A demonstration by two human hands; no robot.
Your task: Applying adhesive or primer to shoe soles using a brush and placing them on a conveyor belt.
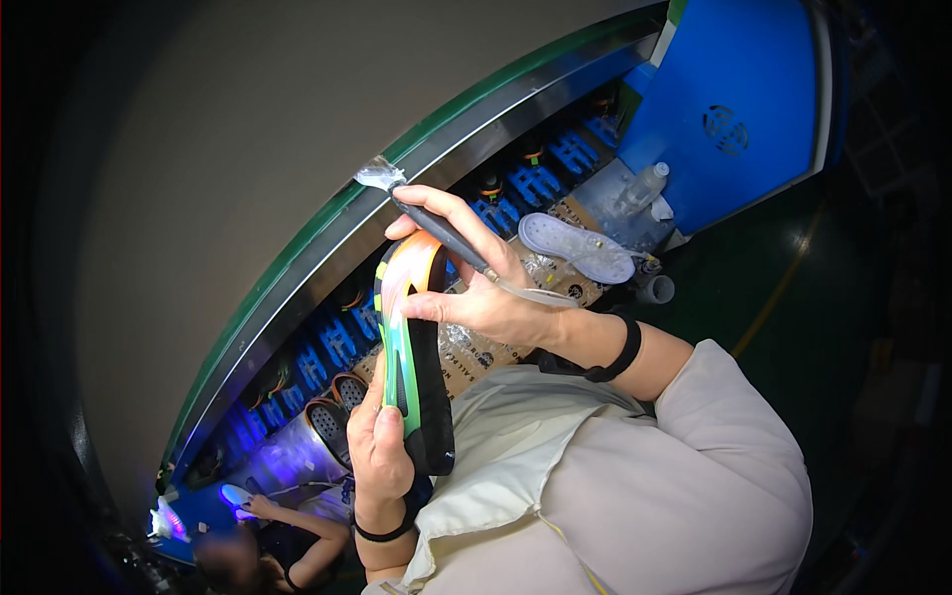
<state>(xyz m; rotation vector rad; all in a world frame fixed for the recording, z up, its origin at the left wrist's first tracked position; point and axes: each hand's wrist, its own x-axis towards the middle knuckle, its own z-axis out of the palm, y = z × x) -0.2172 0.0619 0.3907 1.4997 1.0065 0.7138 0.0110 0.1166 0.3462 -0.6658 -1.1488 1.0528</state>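
Note:
A shoe sole [402, 347] in black, green and orange stands on end in front of my body, its glossy side turned left. My left hand [380, 451] grips the lower end, thumb laid on its edge. The upper end rests between the thumb and fingers of my right hand [481, 297]. That same hand also holds a brush [441, 226] with a dark handle, which slants across the fingers. Whitish stuff coats the brush head, which sits over the green belt edge, apart from the sole. A pale tube or strip trails from the handle's rear end.
Beyond my hands runs a grey conveyor belt [228, 129] with a green border and metal rail [476, 124]. Blue racks [535, 183] line its near side. A pale sole [577, 248] lies on cardboard, near a clear bottle [643, 188] and blue panel [739, 89]. A co-worker's hand [260, 507] shows lower left.

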